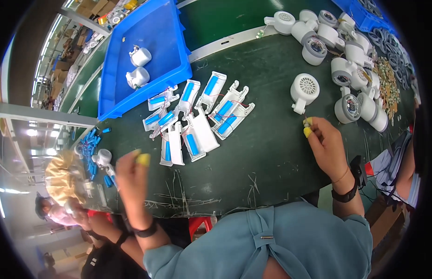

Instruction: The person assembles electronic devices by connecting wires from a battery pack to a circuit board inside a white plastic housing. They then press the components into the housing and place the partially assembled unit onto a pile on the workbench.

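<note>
My right hand [325,144], with yellow finger cots on the tips, pinches a small part [307,122] that looks like a little circuit board; the fingers cover most of it. Just beyond lies a white fan head [305,88] with a round grille, its short stem toward my fingers. My left hand [132,174] is over the table's left side, also with a yellow fingertip cover; motion smears its fingers. Between the hands and farther back, several white plastic handle shells [204,132] lie in a group, holding blue cylindrical batteries [227,124] with thin red wires.
A blue tray [178,46] at the back left holds two white fan heads [140,56]. Many more [313,49] are piled at the right, beside small circuit boards [390,86] and grey rings [388,46]. Loose blue batteries [89,146] lie left. A co-worker's arm [104,228] is nearby.
</note>
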Motion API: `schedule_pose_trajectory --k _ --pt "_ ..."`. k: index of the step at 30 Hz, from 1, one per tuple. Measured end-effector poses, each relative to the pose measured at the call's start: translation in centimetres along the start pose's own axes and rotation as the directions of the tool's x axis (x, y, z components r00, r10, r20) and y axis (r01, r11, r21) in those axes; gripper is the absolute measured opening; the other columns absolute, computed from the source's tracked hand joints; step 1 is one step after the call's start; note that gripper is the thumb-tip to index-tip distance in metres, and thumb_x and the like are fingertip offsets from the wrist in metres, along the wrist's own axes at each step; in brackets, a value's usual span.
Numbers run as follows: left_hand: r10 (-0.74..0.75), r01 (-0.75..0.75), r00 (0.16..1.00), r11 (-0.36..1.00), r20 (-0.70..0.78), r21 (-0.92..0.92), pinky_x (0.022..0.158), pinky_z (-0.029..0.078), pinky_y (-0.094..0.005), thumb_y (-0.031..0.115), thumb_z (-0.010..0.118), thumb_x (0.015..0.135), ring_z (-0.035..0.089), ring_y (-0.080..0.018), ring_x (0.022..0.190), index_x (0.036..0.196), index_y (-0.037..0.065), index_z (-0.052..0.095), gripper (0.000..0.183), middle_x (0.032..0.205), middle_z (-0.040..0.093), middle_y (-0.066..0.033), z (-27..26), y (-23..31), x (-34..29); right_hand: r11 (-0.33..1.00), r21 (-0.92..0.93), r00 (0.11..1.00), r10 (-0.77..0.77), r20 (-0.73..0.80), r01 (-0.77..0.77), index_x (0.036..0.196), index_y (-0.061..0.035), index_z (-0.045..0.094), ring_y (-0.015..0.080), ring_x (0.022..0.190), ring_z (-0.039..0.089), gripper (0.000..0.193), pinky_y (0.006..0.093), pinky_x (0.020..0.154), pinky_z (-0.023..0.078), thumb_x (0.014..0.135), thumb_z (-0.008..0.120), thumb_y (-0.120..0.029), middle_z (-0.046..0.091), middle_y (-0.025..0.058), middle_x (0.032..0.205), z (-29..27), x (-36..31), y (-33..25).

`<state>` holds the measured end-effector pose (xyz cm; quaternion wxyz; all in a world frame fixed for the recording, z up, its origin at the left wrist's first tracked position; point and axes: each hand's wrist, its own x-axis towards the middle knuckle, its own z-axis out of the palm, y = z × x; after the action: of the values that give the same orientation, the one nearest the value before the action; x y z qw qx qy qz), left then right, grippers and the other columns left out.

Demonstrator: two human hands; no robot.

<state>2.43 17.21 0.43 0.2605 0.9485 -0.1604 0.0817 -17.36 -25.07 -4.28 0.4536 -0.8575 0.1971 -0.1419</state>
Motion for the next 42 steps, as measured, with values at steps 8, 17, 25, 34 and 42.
schedule_pose_trajectory --k 8,17,25,34,42 --pt "0.057 -0.064 0.989 0.997 0.133 0.043 0.078 0.053 -0.0364 0.006 0.063 0.086 0.067 -0.0345 0.084 0.117 -0.004 0.062 0.032 0.100 0.068 -0.0187 4.1 6.1 0.1 0.889 0.379 0.892 0.066 0.446 -0.256 0.115 -0.0023 0.054 0.0079 0.072 0.061 0.017 0.0221 0.060 0.049 0.098 0.051 -0.007 0.065 0.0051 0.094 2.8 0.6 -2.2" --pt "-0.080 0.084 0.996 0.804 0.033 -0.588 0.073 0.048 -0.0218 -0.005 0.053 0.095 0.059 -0.0075 0.084 0.120 -0.006 0.063 0.027 0.099 0.066 -0.0038 3.4 6.2 -1.9 0.903 0.392 0.839 -0.071 0.539 -0.176 0.112 -0.0037 0.052 0.0093 0.068 0.065 0.014 0.0224 0.054 0.049 0.099 0.050 -0.007 0.068 0.0070 0.093 5.0 0.7 -2.6" --pt "0.420 -0.420 0.902 0.907 -0.099 0.022 0.084 0.053 -0.0370 -0.014 0.056 0.083 0.067 -0.0320 0.095 0.110 -0.001 0.066 0.032 0.106 0.071 -0.0176 6.5 6.0 -0.3 0.891 0.428 0.828 -0.121 0.548 -0.154 0.114 -0.0023 0.051 0.0106 0.069 0.065 0.018 0.0235 0.054 0.049 0.096 0.049 -0.003 0.069 0.0080 0.093 5.1 0.8 -2.6" --pt "0.578 -0.527 0.783 0.812 -0.230 0.249 0.085 0.054 -0.0416 -0.018 0.057 0.078 0.068 -0.0367 0.097 0.116 0.000 0.063 0.042 0.105 0.071 -0.0168 6.5 5.3 1.2 0.903 0.409 0.829 -0.127 0.545 -0.131 0.115 -0.0016 0.050 0.0120 0.069 0.065 0.021 0.0248 0.055 0.050 0.095 0.047 -0.001 0.069 0.0093 0.094 5.0 0.6 -2.3" --pt "0.628 -0.493 0.692 0.771 -0.356 0.402 0.085 0.052 -0.0429 -0.012 0.059 0.082 0.065 -0.0361 0.096 0.109 -0.001 0.063 0.029 0.106 0.070 -0.0156 6.7 5.8 2.1 0.912 0.397 0.833 -0.136 0.537 -0.107 0.114 -0.0013 0.050 0.0128 0.069 0.066 0.019 0.0253 0.055 0.050 0.094 0.047 -0.001 0.069 0.0090 0.093 4.8 1.3 -2.7"
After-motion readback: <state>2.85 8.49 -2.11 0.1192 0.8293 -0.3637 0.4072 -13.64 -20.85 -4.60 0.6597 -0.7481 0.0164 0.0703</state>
